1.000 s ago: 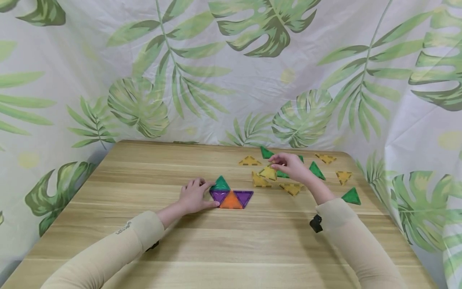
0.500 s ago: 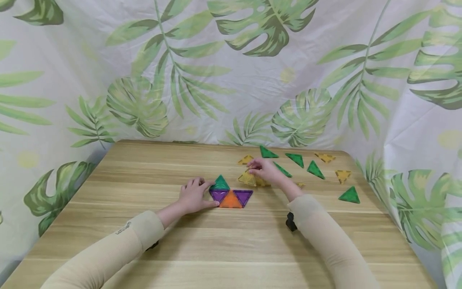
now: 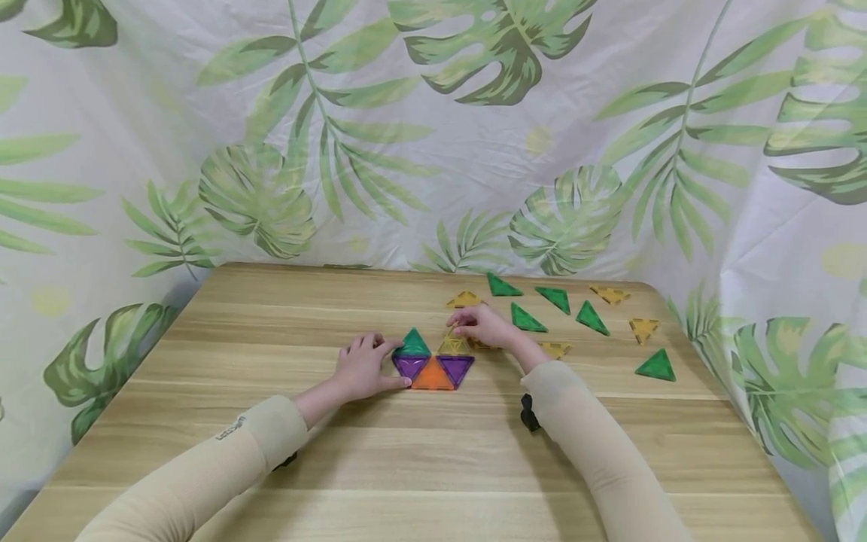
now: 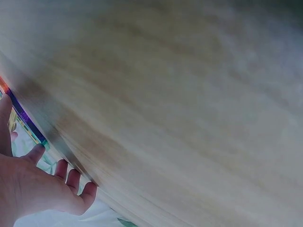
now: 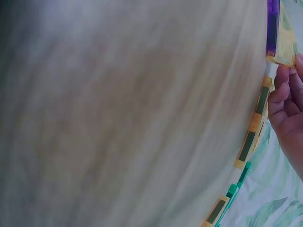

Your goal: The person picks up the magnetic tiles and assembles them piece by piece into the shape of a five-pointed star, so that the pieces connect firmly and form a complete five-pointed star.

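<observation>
My right hand (image 3: 486,326) pinches a yellow triangular magnetic tile (image 3: 454,345) by its upper part. The tile's lower edge sits at the top edge of the right purple triangle tile (image 3: 457,367); in the right wrist view the yellow tile (image 5: 286,40) leans up from the purple one. An orange triangle tile (image 3: 433,375) lies between that and the left purple tile (image 3: 410,366), above which is a teal-green tile (image 3: 413,344). My left hand (image 3: 360,369) rests at the left of this group, index finger by the green tile, thumb at the purple tile's lower corner.
Several loose green tiles, including one at the far right (image 3: 657,366), and several yellow tiles, including one at the back (image 3: 465,299), lie right of the group. The wooden table (image 3: 379,467) ends at a leaf-print cloth (image 3: 379,181).
My right hand has moved left with the yellow tile, from among the loose tiles to the right purple tile's top edge. My left hand has stayed in place.
</observation>
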Available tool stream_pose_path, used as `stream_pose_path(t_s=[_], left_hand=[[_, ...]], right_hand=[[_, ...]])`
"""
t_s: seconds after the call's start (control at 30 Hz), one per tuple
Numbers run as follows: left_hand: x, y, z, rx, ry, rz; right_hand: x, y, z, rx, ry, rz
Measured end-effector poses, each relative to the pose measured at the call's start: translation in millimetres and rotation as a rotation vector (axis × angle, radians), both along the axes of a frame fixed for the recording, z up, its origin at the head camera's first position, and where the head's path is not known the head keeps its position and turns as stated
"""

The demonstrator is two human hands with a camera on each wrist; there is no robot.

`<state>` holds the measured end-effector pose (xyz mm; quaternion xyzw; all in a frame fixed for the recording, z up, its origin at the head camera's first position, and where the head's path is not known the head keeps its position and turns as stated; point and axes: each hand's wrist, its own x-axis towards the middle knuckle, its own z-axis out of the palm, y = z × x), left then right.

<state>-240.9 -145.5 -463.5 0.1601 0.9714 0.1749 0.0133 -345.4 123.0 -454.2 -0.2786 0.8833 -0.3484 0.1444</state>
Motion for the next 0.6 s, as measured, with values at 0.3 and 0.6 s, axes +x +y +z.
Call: stream_pose_path(t_s=[0.3, 0.6], left_hand=[[1.6, 2.2, 0.1, -0.004, -0.003, -0.011], [1.7, 2.3, 3.7, -0.014, 0.003, -0.014]], right_hand=[[6.0, 4.2, 1.9, 0.025, -0.033, 0.004], [21.0, 24.3, 17.6, 0.070, 0.148, 0.014]])
